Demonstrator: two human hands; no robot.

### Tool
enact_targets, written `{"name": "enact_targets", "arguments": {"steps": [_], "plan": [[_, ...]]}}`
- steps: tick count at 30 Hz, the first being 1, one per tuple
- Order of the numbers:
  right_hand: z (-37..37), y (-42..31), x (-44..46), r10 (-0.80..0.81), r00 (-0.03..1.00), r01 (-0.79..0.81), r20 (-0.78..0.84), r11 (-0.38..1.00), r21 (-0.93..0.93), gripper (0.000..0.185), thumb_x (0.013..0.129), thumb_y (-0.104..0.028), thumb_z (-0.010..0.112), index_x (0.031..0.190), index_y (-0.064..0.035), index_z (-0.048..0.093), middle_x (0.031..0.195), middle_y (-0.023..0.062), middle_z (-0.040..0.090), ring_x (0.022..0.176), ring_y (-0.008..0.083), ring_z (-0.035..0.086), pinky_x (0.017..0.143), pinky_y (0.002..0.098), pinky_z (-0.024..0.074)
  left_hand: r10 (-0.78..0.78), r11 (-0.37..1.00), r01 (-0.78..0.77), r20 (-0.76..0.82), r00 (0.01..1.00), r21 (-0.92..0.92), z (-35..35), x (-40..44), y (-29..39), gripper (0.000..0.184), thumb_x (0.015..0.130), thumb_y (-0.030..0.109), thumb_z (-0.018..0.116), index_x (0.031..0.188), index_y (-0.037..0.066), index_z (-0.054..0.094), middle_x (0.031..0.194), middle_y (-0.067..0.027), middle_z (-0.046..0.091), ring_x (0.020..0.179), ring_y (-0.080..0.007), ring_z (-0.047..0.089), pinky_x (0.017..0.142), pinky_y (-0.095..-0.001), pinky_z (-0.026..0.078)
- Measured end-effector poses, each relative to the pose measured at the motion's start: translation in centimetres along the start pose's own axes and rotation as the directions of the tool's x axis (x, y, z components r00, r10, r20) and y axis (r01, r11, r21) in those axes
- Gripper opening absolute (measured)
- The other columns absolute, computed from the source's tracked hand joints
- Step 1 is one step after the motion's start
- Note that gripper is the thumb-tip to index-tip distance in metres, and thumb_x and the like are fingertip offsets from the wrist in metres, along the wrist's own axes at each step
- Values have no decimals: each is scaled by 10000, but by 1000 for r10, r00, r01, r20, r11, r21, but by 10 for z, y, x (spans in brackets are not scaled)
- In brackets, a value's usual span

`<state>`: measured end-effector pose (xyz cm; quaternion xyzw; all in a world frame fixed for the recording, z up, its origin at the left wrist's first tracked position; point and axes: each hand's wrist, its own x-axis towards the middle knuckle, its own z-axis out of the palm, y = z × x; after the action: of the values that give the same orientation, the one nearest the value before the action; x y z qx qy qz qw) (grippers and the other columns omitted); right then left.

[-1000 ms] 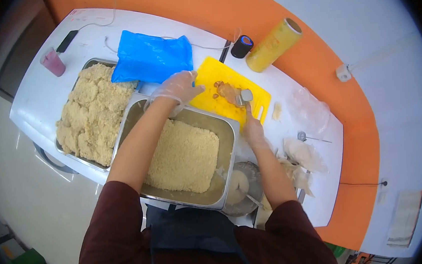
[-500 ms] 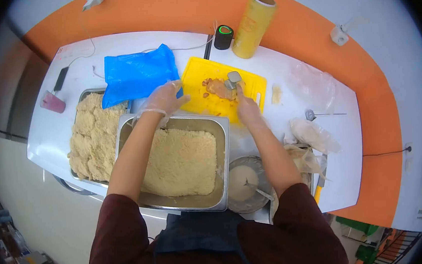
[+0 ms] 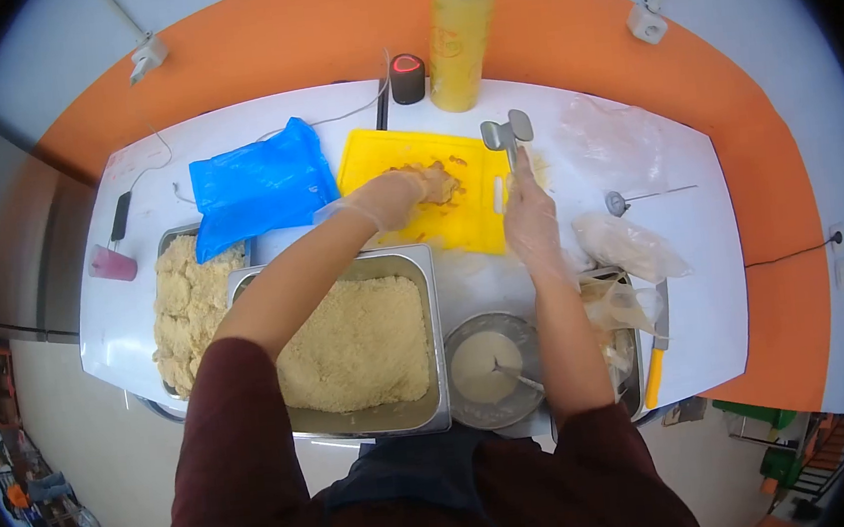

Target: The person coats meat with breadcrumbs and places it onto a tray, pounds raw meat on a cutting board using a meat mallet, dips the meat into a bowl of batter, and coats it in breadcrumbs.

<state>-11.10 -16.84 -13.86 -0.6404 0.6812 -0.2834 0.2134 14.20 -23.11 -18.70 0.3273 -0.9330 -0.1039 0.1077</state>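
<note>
On the yellow cutting board point(image 3: 479, 228) lies a flattened piece of raw meat point(image 3: 440, 185) with reddish scraps around it. My left hand point(image 3: 388, 198), in a clear glove, reaches across and has its fingers on the meat's left end; its fingertips are partly hidden. My right hand point(image 3: 532, 216), also gloved, is closed round the handle of a metal meat mallet point(image 3: 507, 132), held up over the board's right edge, apart from the meat.
In front stand a steel pan of crumbs point(image 3: 359, 344) and a bowl of pale batter point(image 3: 486, 363) with a spoon. Leftward are a tray of breaded pieces point(image 3: 185, 304) and a blue bag point(image 3: 260, 192). A yellow-handled knife point(image 3: 656, 368), probe thermometer point(image 3: 618, 203) and film roll point(image 3: 461, 44) are rightward.
My left hand has moved right, from beside the blue bag onto the meat. The mallet has lifted off the meat and shifted right with my right hand. The view has shifted slightly.
</note>
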Motion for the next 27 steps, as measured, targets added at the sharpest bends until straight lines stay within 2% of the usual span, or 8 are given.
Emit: {"name": "enact_targets", "arguments": {"steps": [2, 6, 10, 16, 18, 21, 24, 27], "plan": [[-29, -6, -19, 55, 998, -55, 0, 998, 5, 533, 1066, -170, 455, 1594, -194, 387, 1017, 269, 699, 937, 391, 701, 839, 449, 530, -46, 998, 43, 76, 996, 46, 11, 22, -1, 444, 924, 187, 615, 1367, 154, 609, 1320, -182, 653, 1185, -391, 630, 1021, -464, 502], [-55, 18, -53, 90, 994, -100, 62, 978, 183, 574, 1041, -151, 465, 1602, -216, 359, 1057, 353, 662, 991, 466, 678, 872, 493, 516, -212, 972, 161, 338, 917, 173, -11, 52, 18, 305, 965, 91, 535, 1216, 96, 708, 1262, -166, 699, 1110, -356, 689, 965, -431, 544], [-72, 24, -81, 119, 993, -114, -6, 963, 244, 583, 1033, -109, 479, 1601, -172, 364, 905, 281, 636, 820, 347, 654, 788, 424, 516, -244, 930, 139, 285, 927, 341, 19, 62, -7, 248, 954, 157, 583, 1122, 74, 746, 1201, -175, 721, 1069, -345, 704, 929, -424, 558], [-67, 49, -104, 124, 991, -133, 47, 922, 364, 619, 1004, -46, 469, 1606, -123, 346, 806, 179, 571, 719, 223, 560, 723, 357, 496, -570, 821, 563, 184, 800, 95, -30, 86, -7, 264, 880, 282, 675, 926, 39, 769, 957, -190, 755, 915, -295, 738, 843, -414, 576], [-61, 56, -106, 112, 992, -125, 56, 898, 422, 630, 995, -30, 466, 1607, -116, 343, 798, 159, 562, 711, 202, 547, 716, 341, 492, -685, 648, 678, 123, 718, -347, -42, 82, -23, 254, 870, 237, 637, 869, 12, 753, 893, -179, 748, 887, -253, 734, 812, -391, 580], [-59, 62, -111, 64, 998, -69, 27, 905, 420, 647, 988, -21, 468, 1612, -130, 337, 777, 107, 528, 697, 167, 517, 687, 322, 481, -702, 357, 554, 175, 690, -752, -54, 82, -29, 239, 867, 186, 604, 933, 0, 741, 951, -148, 735, 876, -230, 716, 802, -355, 583], [-58, 61, -113, 78, 995, -100, 68, 896, 432, 652, 993, -23, 464, 1619, -144, 326, 772, 87, 517, 688, 156, 501, 682, 311, 471, -718, -46, 290, 234, 656, -956, -63, 85, -12, 251, 883, 129, 581, 1053, -7, 705, 1042, -124, 716, 888, -241, 712, 818, -337, 584], [-60, 57, -114, 89, 991, -122, 96, 888, 444, 653, 996, -26, 461, 1621, -154, 323, 766, 84, 508, 691, 153, 494, 682, 313, 468, -648, -179, 118, 207, 733, -977, -60, 86, -1, 252, 918, 79, 528, 1116, 7, 667, 1075, -111, 705, 882, -252, 713, 848, -356, 584]]}}
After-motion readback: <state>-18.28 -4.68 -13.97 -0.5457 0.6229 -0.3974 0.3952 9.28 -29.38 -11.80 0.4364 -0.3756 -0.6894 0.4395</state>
